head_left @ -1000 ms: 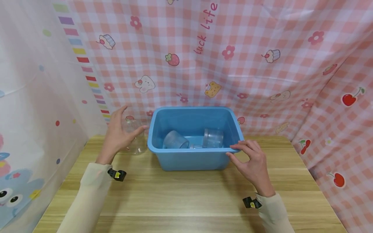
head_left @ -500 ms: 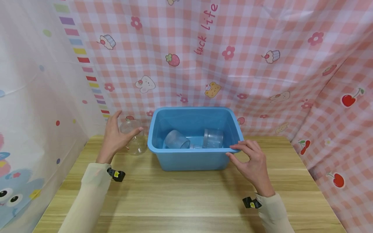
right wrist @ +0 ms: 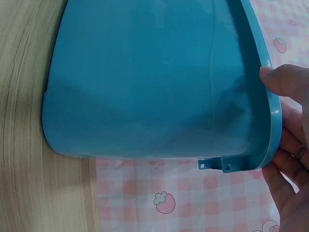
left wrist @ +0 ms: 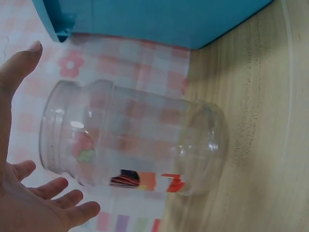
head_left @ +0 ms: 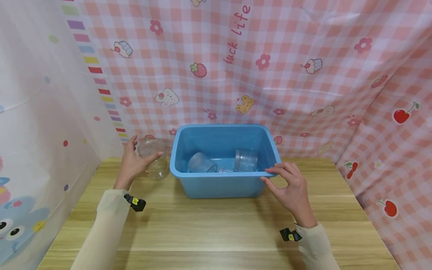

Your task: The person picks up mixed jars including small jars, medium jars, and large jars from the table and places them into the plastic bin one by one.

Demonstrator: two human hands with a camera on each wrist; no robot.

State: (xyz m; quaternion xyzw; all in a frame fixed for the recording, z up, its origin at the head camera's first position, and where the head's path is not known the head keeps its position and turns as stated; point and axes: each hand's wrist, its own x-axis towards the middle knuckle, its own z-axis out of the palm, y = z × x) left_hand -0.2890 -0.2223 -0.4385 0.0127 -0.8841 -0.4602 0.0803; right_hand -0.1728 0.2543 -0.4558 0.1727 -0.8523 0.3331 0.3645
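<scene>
A tall clear jar stands upright on the wooden table, left of the blue plastic bin. Around its upper part, my left hand has its thumb and fingers spread. In the left wrist view, a gap shows between these fingers and the jar. My right hand pinches the bin's front right rim, thumb outside and fingers over the inner side. Two clear containers lie tilted inside the bin, one at left and one at right. Another clear piece between them is mostly hidden by the front wall.
Behind the bin hangs a pink checked cloth, close to its back rim. A white patterned cloth borders the left side, and more checked cloth the right. Bare wooden tabletop stretches in front of the bin.
My left hand has shifted slightly down and left, its thumb and fingertips lower about the jar. The jar stays in place. My right hand keeps its grip on the bin rim.
</scene>
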